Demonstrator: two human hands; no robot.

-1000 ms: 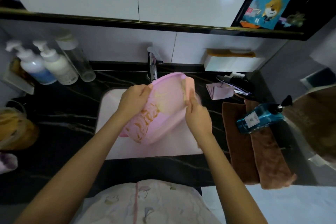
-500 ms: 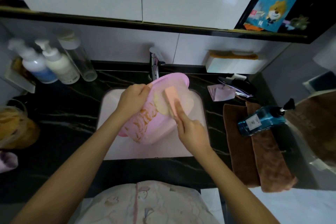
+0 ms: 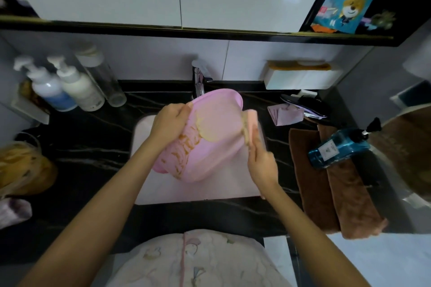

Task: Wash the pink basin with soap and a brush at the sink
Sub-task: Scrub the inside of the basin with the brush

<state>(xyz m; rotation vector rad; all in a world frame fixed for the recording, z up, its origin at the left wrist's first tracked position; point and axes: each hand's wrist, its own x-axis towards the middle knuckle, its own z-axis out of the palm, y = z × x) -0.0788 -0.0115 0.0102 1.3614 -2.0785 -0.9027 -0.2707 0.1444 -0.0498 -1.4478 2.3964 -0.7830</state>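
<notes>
Hands meet at the white sink [image 3: 144,128], which is set into the dark marbled bench [image 3: 88,147]. The pink basin [image 3: 210,137] is held above the sink, tilted up on edge, with its top rim just below the tap [image 3: 198,81] at twelve o'clock. Yellow-brown smears streak the face turned to the camera toward eight o'clock, and a pale yellowish patch lies near its middle. Whether that face is the inside or the underside I cannot tell.

The left hand [image 3: 170,121] takes the basin's rim at nine o'clock, its grip curled round the edge. The right hand [image 3: 261,163] is at the basin's four o'clock side. Its grip holds a peach-coloured brush [image 3: 250,123] against the rim at three o'clock. Hand and brush are blurred, so the finger placement is unclear.

At three o'clock from the sink, brown towels [image 3: 326,189] lie on the bench with a blue pump bottle [image 3: 338,149] on its side across them. At two o'clock a folded pink cloth [image 3: 284,113] lies beside a dark hairbrush [image 3: 305,102]. At ten o'clock two white pump bottles [image 3: 79,91] and a clear bottle [image 3: 102,79] stand close together.
</notes>
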